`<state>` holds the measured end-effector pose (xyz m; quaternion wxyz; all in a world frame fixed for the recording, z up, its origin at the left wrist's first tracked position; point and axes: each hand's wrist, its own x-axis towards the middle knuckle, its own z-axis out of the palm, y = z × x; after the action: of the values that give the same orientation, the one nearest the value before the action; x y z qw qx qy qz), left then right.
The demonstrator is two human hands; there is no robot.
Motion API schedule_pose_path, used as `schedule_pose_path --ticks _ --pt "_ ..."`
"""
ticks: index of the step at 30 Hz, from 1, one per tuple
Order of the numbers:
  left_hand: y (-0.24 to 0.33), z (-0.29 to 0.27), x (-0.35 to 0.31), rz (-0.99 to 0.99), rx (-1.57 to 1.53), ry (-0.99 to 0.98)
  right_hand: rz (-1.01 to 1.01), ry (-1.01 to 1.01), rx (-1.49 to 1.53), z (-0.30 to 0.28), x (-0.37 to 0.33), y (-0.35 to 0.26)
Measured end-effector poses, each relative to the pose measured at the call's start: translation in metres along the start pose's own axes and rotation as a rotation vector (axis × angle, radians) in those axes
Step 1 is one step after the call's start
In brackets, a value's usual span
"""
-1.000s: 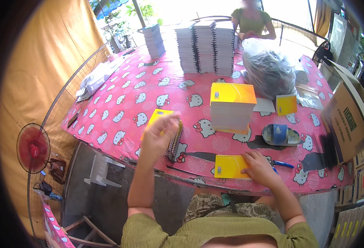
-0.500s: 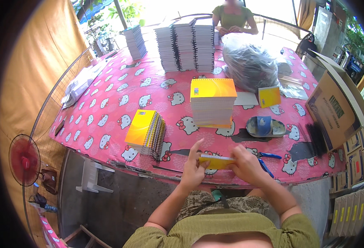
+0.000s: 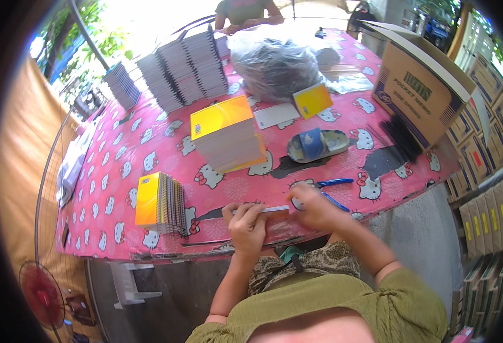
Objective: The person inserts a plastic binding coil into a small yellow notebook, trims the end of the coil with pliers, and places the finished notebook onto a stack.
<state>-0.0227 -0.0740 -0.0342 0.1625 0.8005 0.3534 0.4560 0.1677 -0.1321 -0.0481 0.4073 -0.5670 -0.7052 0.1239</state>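
Note:
A thin notebook [image 3: 275, 209] is held low over the near table edge, seen almost edge-on. My left hand [image 3: 245, 227] grips its left end between thumb and fingers. At its other end is my right hand [image 3: 315, 210], blurred, with curled fingers; whatever they pinch is hidden. Just beyond the right hand lie blue-handled pliers [image 3: 336, 183]. Left of my hands stands a short stack of yellow spiral notebooks [image 3: 148, 200] with coils facing right. Farther off, a taller stack of yellow-covered notebooks [image 3: 223, 120] rises in the middle.
Tall stacks of bound notebooks [image 3: 185, 71] and a plastic bag of dark contents [image 3: 274, 63] stand at the back. A blue slipper [image 3: 318, 144], a yellow notebook [image 3: 313, 101], black coils [image 3: 401, 139] and a cardboard box [image 3: 417, 86] occupy the right. A person [image 3: 248, 12] sits opposite.
My view has swung right, so the table things appear farther left. The notebook in my left hand has turned from showing its yellow cover to nearly edge-on.

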Motion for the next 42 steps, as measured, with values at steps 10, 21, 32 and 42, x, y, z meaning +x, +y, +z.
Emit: schedule_pose_path --ticks 10,21,32,42 --pt "-0.004 0.005 0.006 -0.007 -0.054 -0.151 0.736 0.282 -0.831 -0.192 -0.021 0.197" --pt "0.007 0.004 0.008 0.026 -0.064 -0.113 0.261 0.34 -0.649 -0.154 -0.017 0.14" --pt "-0.002 0.01 0.003 0.023 -0.048 -0.106 0.153 0.144 0.099 -0.047 -0.008 -0.018" --pt "0.005 0.009 0.004 0.034 -0.018 -0.082 0.346 -0.19 0.318 -0.047 0.003 -0.021"
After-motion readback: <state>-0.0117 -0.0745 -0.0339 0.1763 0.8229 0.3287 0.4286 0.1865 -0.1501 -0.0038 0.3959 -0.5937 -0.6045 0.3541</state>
